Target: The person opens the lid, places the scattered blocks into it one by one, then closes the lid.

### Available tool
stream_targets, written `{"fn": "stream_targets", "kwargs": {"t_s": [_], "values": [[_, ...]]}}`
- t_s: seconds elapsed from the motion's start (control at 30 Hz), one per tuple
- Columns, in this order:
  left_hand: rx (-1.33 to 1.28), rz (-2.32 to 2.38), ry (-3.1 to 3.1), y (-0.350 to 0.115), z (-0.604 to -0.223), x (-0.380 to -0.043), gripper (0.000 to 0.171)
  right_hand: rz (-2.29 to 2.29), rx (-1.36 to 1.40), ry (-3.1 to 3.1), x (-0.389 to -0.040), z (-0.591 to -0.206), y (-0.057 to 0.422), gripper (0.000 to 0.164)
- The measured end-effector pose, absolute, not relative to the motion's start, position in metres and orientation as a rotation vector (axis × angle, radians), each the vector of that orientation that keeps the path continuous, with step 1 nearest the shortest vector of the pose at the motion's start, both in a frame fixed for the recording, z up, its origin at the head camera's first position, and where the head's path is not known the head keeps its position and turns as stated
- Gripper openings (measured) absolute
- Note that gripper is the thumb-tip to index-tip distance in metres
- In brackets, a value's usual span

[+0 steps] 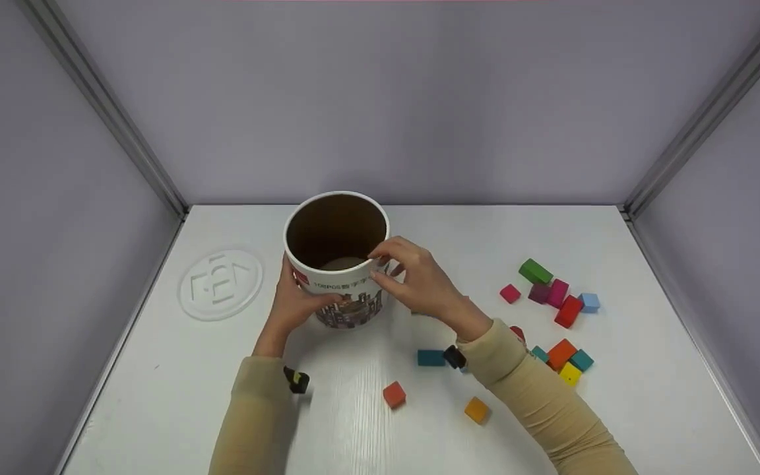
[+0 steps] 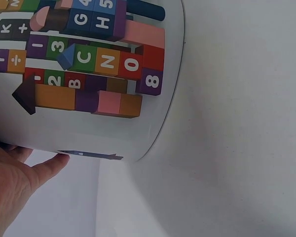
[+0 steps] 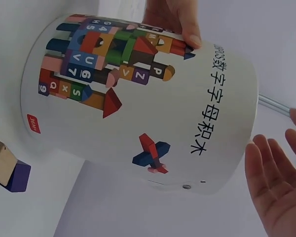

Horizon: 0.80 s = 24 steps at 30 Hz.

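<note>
Fingers of the left hand (image 1: 294, 305) are wrapped around the near side of a round cardboard tub (image 1: 337, 260), thumb across its printed wall. Fingertips of the right hand (image 1: 419, 280) are set lightly at the tub's top rim; in the right wrist view these fingers (image 3: 271, 173) look spread and relaxed beside the rim, so no firm grasp is shown on that side. The tub is seen near the middle of a white table (image 1: 650, 396), tilted so its open mouth faces the viewer. Its inside is brown and looks nearly empty. Pictures of coloured letter blocks are printed on its white wall.

The tub is judged light and stiff, but its smooth printed wall may be slippery and thin card could dent if squeezed hard. A hold with a palm on each side of the wall, or at the firmer rim, is judged safest.

Small coloured blocks (image 1: 561, 307) are scattered on the table to the right, well apart from the tub.
</note>
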<state>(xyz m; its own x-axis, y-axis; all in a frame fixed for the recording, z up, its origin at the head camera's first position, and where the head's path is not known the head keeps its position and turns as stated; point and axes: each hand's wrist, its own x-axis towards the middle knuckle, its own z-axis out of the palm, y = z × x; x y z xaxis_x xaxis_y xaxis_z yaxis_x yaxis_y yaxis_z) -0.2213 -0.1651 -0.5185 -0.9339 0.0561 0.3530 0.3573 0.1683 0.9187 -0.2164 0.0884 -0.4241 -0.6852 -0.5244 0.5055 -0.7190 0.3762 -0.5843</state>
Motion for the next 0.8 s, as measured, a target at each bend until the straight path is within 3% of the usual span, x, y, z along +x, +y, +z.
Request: {"fn": "stream_targets", "kwargs": {"t_s": [0.8], "values": [[-0.391,-1.851,-2.212,-0.165,-0.520,-0.222,0.126,0.755,1.408,-3.054,-0.181,-0.482,0.111,0.046]]}}
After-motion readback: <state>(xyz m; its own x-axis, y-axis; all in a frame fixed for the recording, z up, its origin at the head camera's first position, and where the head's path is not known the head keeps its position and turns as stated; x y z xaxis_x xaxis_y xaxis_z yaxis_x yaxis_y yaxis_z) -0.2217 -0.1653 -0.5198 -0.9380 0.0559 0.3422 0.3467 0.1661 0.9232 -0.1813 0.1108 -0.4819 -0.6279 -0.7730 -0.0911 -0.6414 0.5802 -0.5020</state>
